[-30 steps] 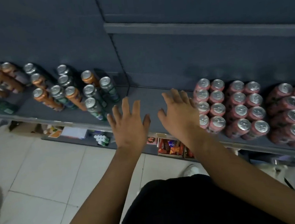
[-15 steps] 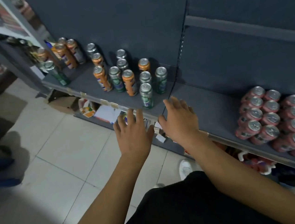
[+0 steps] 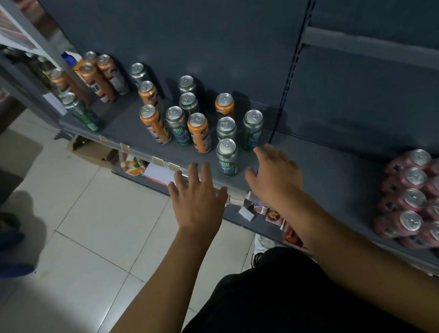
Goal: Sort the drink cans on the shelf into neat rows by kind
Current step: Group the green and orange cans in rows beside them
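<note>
Together our arms reach forward, palms down. Our left hand hovers at the front edge of the shelf, fingers straight and spread, holding nothing. Our right hand hangs over the shelf just right of the nearest green can, fingers relaxed, also empty. Behind it, orange cans and other green cans stand upright, mixed; pink cans sit in rows far right.

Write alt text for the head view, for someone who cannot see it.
Two open hands, the left hand and right hand, hover near mixed orange and green cans standing unsorted on a dark shelf. At the right, pink cans sit packed in rows.
</note>
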